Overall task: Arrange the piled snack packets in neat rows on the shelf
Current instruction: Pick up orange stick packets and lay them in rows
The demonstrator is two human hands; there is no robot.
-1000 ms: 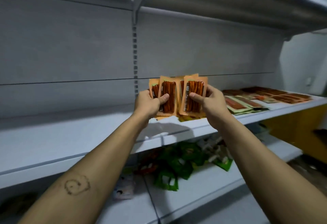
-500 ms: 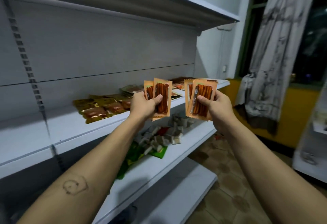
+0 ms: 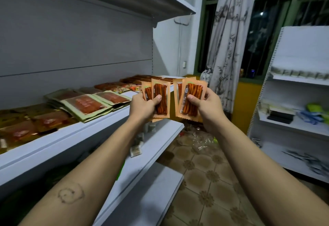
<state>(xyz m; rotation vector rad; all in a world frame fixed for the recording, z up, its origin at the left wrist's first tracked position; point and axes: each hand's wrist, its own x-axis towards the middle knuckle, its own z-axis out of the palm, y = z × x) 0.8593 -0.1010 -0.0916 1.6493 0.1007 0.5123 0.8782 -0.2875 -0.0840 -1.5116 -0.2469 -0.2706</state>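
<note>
The left hand (image 3: 142, 107) and the right hand (image 3: 207, 109) are both raised in front of the white shelf (image 3: 80, 136), each gripping its own small fan of orange snack packets. The left fan (image 3: 161, 90) shows 2 packets side by side, with the frilled edges of more peeking out below; the thumb is pressed across the front packet and the fingers are curled behind. The right fan (image 3: 194, 89) also shows 2 packets plainly, pinched the same way, thumb on the front and fingers wrapped behind. Each packet has a clear window showing reddish-brown sticks. The 2 fans are held upright, near each other but not touching, and off the far end of the shelf rather than resting on it. On the shelf lie flat packets in overlapping groups: gold packets (image 3: 23, 131) nearest the camera, green-bordered packets (image 3: 85, 105) next to them, and brown-red packets (image 3: 108, 85) further along toward the shelf's end. Below it a lower shelf (image 3: 156, 147) carries some small boxes (image 3: 136, 150), blurred. A drawn round mark (image 3: 71, 192) sits on the left forearm. Behind the hands hangs a pale printed curtain (image 3: 229, 47) beside a dark barred window (image 3: 277, 29), and a second white shelving unit (image 3: 302, 51) stands at the right on the patterned tile floor (image 3: 204, 181).
</note>
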